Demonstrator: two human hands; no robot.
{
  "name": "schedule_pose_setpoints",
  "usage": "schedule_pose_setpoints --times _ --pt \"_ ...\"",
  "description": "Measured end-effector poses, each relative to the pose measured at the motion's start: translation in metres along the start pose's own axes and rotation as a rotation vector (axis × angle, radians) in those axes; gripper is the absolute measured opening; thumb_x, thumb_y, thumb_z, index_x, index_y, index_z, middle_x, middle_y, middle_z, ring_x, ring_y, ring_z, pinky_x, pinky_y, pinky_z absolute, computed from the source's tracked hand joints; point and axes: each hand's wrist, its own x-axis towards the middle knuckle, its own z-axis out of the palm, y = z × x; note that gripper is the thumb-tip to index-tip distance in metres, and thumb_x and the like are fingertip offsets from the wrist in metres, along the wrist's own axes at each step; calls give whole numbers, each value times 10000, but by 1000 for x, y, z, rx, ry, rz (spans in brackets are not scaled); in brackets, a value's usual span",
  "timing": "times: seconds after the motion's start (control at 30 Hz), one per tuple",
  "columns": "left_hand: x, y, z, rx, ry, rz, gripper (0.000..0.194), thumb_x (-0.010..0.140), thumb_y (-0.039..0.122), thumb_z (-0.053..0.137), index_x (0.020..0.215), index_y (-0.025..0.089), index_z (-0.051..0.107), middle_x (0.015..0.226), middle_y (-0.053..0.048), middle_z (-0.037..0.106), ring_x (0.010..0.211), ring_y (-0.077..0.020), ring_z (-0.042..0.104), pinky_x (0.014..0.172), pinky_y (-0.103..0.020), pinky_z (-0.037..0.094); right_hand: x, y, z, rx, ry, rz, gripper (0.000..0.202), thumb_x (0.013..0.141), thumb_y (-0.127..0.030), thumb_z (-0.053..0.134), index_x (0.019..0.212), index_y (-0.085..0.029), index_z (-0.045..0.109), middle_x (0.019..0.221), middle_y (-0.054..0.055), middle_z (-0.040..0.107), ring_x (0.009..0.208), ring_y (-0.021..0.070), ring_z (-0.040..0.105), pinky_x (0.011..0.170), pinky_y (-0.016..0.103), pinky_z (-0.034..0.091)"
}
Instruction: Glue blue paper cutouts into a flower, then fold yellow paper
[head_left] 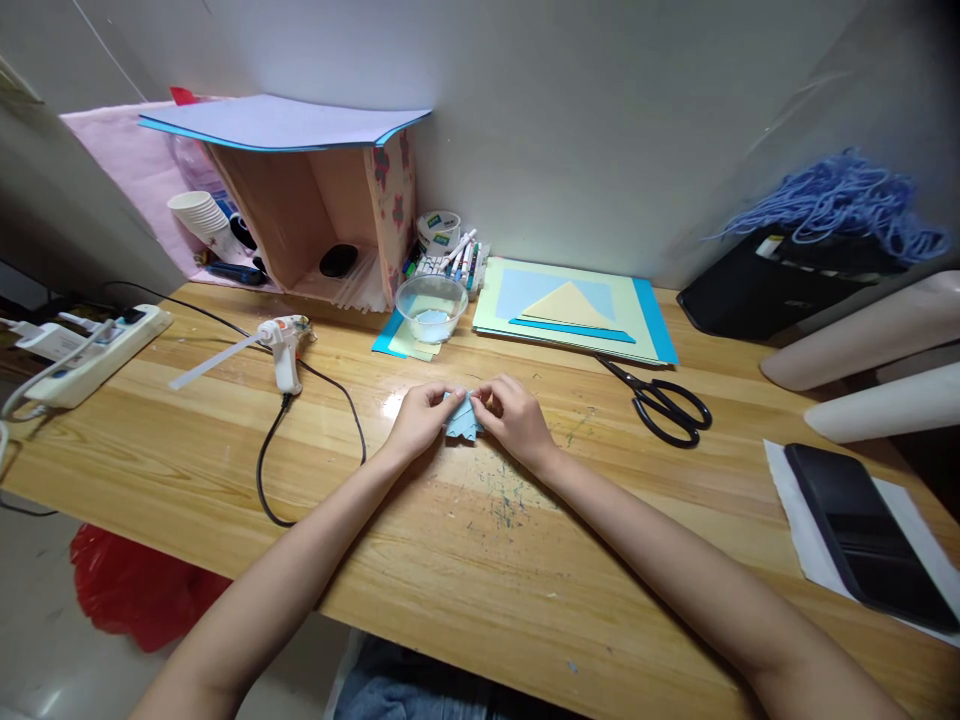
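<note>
Grip of both bare hands is pinched on one small light-blue folded paper piece with a jagged near edge [463, 420]; the left hand [424, 416] has its left side and the right hand [511, 412] its upper right, so neither is nearer. It lies directly between the fingertips, above the yellowish wood-grained table [420, 560], its jagged edge toward the person; it looks too compact for a long axis to be read with confidence. Thumbs and fingers cover its far end and sides; the fingers curled behind it are hidden, and whether its underside touches the table I cannot tell; the fold layers are too small to count; pale-blue contents [433, 318] of the clear round plastic bowl [406, 300] beyond are blurred by its wall.
</note>
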Motion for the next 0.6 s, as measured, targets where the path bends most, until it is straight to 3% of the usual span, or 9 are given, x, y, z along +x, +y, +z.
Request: schedule_pose_setpoints --times 0.27,0.47,0.6 --pt "0 4 -3 8 49 -50 336 737 426 577 765 103 665 669 -39 632 573 -126 536 518 -210 399 1 -1 -4 202 53 137 52 826 -220 506 807 -182 536 773 25 557 640 129 497 602 257 414" --pt "0 8 -6 22 103 -46 342 722 438 582 722 106 660 642 -29 625 553 -116 523 508 -205 381 2 4 -3 495 63 298 148 795 -329 563 797 -181 569 802 42 633 674 140 581 604 260 462" --pt "1 6 -8 20 115 -43 343 729 440 576 733 107 658 651 -27 622 564 -113 518 522 -207 378 4 9 -1 566 117 350 205 741 -377 620 758 -174 591 759 44 633 686 152 591 631 277 478"
